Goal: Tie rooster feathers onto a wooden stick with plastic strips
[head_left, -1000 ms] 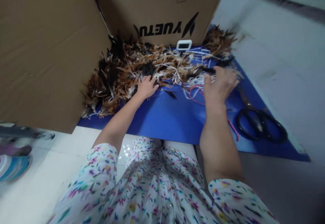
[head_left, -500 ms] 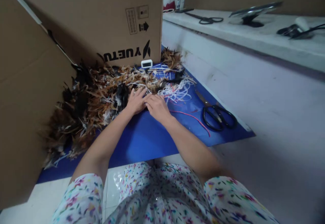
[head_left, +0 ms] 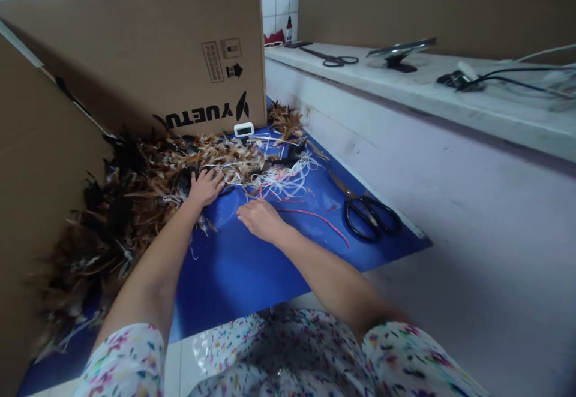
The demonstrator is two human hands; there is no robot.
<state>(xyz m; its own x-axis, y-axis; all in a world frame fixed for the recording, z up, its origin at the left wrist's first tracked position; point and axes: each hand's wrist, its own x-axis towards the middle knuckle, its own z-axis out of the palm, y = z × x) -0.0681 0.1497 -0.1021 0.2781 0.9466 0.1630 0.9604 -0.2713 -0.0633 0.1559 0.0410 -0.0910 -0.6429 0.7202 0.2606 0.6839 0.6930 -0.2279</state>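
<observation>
My left hand [head_left: 207,187] lies over the near edge of a heap of brown, black and cream feathers [head_left: 148,175], its fingers spread and touching dark feathers. To its right, my right hand [head_left: 260,219] is low over the blue mat [head_left: 234,277], fingers curled together; anything between them is hidden. A pink-red string [head_left: 319,214] runs along the mat from beside this hand toward the right. Just beyond the hand is a tangle of white strings [head_left: 288,178] with some pink strands. Large black-handled scissors [head_left: 371,217] rest on the mat at the right.
Cardboard boxes [head_left: 135,55] wall the heap at the left and back. A small white device with a dark display [head_left: 243,130] stands by the back box. Along the right, a raised ledge [head_left: 423,94] holds another pair of scissors [head_left: 333,59], a propped flat device [head_left: 398,52] and cables [head_left: 499,79].
My hands have parted: the left has shifted left onto the dark feathers, while the right is nearer me over the mat. The head view has turned somewhat to the right.
</observation>
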